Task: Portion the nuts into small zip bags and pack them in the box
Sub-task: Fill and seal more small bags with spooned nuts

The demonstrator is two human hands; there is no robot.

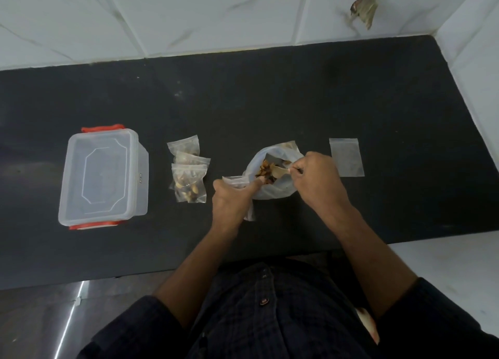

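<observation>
Nuts (pixel 263 168), mixed brown, sit in big open plastic bag (pixel 272 188) at frame centre, on black counter (pixel 297 94). Right hand (pixel 316 177): thumb & fingers pinched on handle of pale spoon (pixel 279 169), bowl end down among the nuts; fingers curled, wrist bent inward over bag's right rim, forearm running to lower right. Left hand (pixel 229 199): fingers curled round small zip bag (pixel 233 182), held at big bag's left edge w/ mouth toward the nuts; thumb stretched right along big bag's rim; forearm running to lower centre. Held bag mostly hidden by hand, contents not readable; a strip of clear plastic hangs below the hand. Spoon handle covered by right fingers. Left of centre: three filled zip bags (pixel 189 173), overlapping in a short pile, nuts visible thru plastic, near left hand but apart. Further left: clear plastic box (pixel 102 176), lid on, red clips at top & bottom ends. Right of centre: one flat empty zip bag (pixel 346 157), apart from right hand. Upper frame: white marbled tile wall (pixel 189 16); upper right, a crumpled scrap (pixel 364 7) on the wall, not identifiable. Bottom: dark checked shirt (pixel 283 312), cut off by frame edge.
</observation>
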